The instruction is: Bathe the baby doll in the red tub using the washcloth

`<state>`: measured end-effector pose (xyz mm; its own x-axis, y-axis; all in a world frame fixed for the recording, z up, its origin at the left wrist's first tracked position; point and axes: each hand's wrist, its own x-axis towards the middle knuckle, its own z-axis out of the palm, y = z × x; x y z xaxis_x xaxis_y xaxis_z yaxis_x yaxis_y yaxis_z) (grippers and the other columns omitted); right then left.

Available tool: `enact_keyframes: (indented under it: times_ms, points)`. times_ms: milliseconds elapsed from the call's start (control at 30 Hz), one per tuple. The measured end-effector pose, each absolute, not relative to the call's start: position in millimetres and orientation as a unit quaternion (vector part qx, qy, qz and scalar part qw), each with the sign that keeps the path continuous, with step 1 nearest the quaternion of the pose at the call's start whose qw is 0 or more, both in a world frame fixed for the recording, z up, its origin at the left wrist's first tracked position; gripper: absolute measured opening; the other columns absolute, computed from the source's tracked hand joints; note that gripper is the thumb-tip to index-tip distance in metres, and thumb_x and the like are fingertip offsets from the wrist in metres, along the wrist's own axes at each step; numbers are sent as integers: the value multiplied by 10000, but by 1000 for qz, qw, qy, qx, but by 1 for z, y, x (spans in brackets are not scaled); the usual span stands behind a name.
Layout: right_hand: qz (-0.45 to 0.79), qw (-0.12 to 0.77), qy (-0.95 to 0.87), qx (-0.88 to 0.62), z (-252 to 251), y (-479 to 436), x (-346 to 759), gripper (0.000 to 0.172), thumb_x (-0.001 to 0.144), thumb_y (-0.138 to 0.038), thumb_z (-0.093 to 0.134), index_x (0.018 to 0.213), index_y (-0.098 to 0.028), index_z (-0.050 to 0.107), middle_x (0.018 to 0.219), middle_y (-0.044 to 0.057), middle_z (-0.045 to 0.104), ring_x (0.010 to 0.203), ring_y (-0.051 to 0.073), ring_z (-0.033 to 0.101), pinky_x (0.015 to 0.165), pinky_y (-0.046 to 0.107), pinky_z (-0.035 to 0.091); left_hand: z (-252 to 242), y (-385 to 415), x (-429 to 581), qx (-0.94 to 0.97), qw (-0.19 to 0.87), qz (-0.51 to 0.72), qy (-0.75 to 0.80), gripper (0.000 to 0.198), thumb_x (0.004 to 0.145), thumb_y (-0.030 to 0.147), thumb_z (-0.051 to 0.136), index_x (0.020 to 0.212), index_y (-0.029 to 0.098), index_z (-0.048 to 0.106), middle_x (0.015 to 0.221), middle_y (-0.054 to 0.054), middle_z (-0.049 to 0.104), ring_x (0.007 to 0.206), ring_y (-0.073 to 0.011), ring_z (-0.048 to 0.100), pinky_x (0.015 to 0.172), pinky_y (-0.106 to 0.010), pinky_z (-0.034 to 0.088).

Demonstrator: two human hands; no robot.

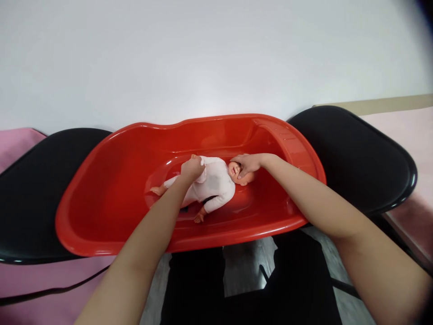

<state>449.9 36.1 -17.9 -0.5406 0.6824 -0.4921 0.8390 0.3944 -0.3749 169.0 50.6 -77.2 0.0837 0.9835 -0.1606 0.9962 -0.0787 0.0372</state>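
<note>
A baby doll (215,177) in a white long-sleeved suit lies on its back in a red baby bathtub (101,198), its head to the right. My left hand (193,169) is closed round the doll's far arm near the cuff; the doll's small hand pokes out above my fist. Over the doll's forehead and cheek lies my right hand (248,163), with fingers and thumb curved round the head and partly hiding the face. The doll's near arm rests free on the tub floor. My left forearm hides part of its legs.
The tub bridges two black chair seats or stools, one at the left (30,194) and one at the right (355,162). A white wall (203,58) stands behind. Pink surfaces (43,289) show at both sides. My black-clothed legs (196,284) are below the tub's near rim.
</note>
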Motion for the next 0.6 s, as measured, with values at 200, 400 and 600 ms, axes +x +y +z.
enact_keyframes:
  times_ms: [200, 400, 600]
  points:
    - [-297, 133, 825, 462, -16, 35, 449, 845, 794, -467, 858, 1566, -250, 589, 1616, 137, 608, 1456, 382, 599, 1220, 485, 490, -84, 55, 167, 736, 70, -39, 672, 445, 1123, 341, 437, 1440, 120, 658, 1335, -242, 755, 1272, -373, 757, 1020, -416, 592]
    - [-299, 130, 825, 462, -18, 36, 450, 829, 784, -480, 865, 1545, -272, 609, 1594, 121, 632, 1448, 386, 612, 1198, 477, 508, -82, 53, 168, 735, 73, -36, 673, 468, 1122, 352, 445, 1463, 97, 639, 1328, -263, 752, 1284, -389, 750, 1037, -434, 589]
    - [-305, 133, 826, 455, -22, 39, 452, 853, 803, -485, 856, 1577, -261, 578, 1637, 129, 594, 1472, 379, 595, 1223, 478, 490, -87, 56, 169, 737, 78, -31, 671, 439, 1129, 358, 431, 1423, 122, 656, 1337, -258, 750, 1301, -384, 743, 1053, -432, 580]
